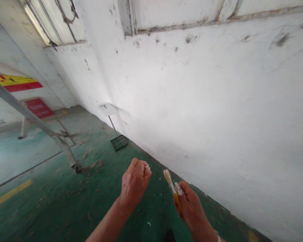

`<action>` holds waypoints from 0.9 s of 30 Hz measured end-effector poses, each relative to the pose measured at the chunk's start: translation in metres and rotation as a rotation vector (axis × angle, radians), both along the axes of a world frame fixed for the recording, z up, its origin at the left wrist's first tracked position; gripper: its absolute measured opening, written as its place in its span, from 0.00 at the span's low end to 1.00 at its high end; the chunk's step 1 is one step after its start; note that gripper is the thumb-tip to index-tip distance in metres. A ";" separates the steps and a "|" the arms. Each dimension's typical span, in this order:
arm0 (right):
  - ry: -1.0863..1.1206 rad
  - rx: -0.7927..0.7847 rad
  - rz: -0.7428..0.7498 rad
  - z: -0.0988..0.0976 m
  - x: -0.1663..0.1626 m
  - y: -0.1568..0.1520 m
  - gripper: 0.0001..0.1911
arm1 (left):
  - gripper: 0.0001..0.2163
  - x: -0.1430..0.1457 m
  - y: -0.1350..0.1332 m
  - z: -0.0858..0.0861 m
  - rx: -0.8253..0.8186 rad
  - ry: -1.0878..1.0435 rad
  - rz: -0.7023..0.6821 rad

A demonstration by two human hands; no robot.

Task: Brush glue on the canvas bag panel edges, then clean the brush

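My right hand (190, 205) is closed around the yellow handle of a small paintbrush (171, 184), bristles pointing up and whitened with paint. My left hand (135, 181) is beside it, about a hand's width to the left, fingers curled with the tips pinched together; a bit of white shows at the fingertips, too small to name. Both hands hover over the green floor (65, 201), close to the white painted wall (204, 107).
A white sign on a thin stand with a wire base (115, 125) leans by the wall ahead. A metal frame on wheels (53, 134) crosses the left. Flakes and debris litter the floor. Windows (55, 20) sit high on the wall.
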State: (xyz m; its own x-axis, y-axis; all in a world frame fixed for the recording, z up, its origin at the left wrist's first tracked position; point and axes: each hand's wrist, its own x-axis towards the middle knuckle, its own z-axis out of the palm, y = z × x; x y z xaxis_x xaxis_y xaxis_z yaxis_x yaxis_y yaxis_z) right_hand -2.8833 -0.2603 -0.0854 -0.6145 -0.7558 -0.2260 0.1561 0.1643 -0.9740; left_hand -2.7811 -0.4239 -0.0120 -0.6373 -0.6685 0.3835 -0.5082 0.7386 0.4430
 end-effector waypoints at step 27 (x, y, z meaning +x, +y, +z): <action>0.822 -0.087 0.088 0.042 -0.037 0.006 0.11 | 0.20 0.009 0.060 -0.012 1.206 0.227 -0.180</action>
State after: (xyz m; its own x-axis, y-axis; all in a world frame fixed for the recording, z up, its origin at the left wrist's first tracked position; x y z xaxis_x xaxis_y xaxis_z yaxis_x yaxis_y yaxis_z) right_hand -2.9206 -0.2547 -0.0431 -0.4956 -0.8030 0.3311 -0.6210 0.0611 -0.7814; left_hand -2.7725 -0.3641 -0.0235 -0.7562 -0.5804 -0.3021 -0.2650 -0.1505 0.9524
